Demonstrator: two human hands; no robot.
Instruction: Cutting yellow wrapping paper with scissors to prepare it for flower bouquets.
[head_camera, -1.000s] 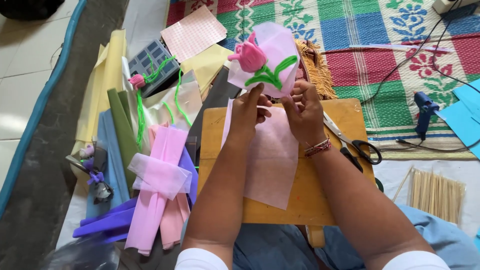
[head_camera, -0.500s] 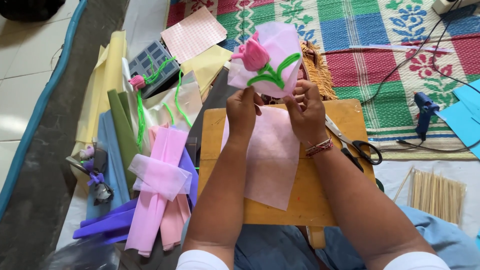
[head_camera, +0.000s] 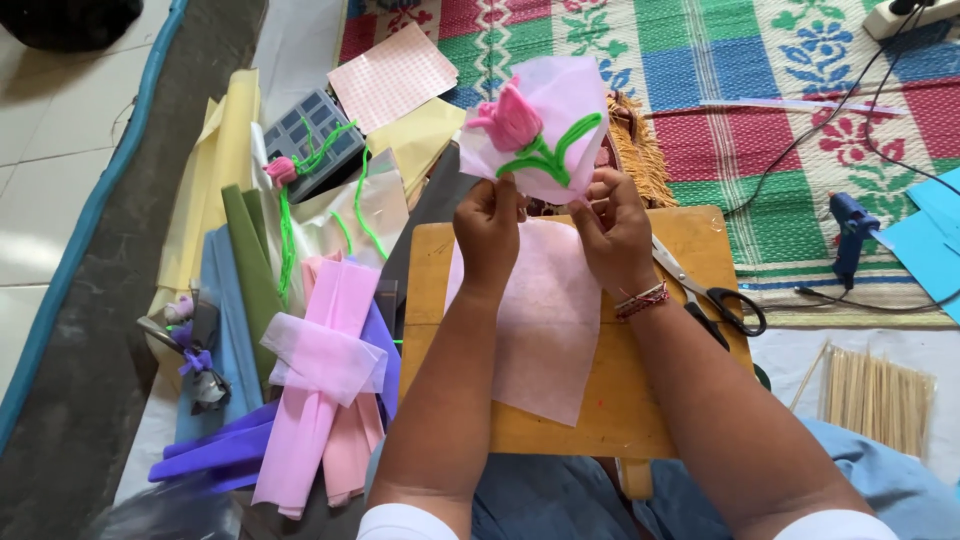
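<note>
My left hand (head_camera: 490, 228) and my right hand (head_camera: 612, 225) both pinch the base of a small bouquet (head_camera: 540, 125): a pink pipe-cleaner tulip with green stem and leaves, wrapped in pale pink tissue, held upright above a wooden board (head_camera: 690, 240). A sheet of pink tissue paper (head_camera: 545, 320) lies flat on the board under my wrists. Scissors (head_camera: 715, 295) rest on the board's right edge, beside my right wrist.
Rolls and folded sheets of pink, purple, green and yellow paper (head_camera: 320, 380) lie left of the board. A second pink flower with green stems (head_camera: 285, 175) lies by a dark box. A blue glue gun (head_camera: 850, 230), cables and wooden skewers (head_camera: 880, 395) sit right.
Both hands have shifted slightly at the bouquet's base, the left fingers closing in on the wrap. The bouquet stays in nearly the same place.
</note>
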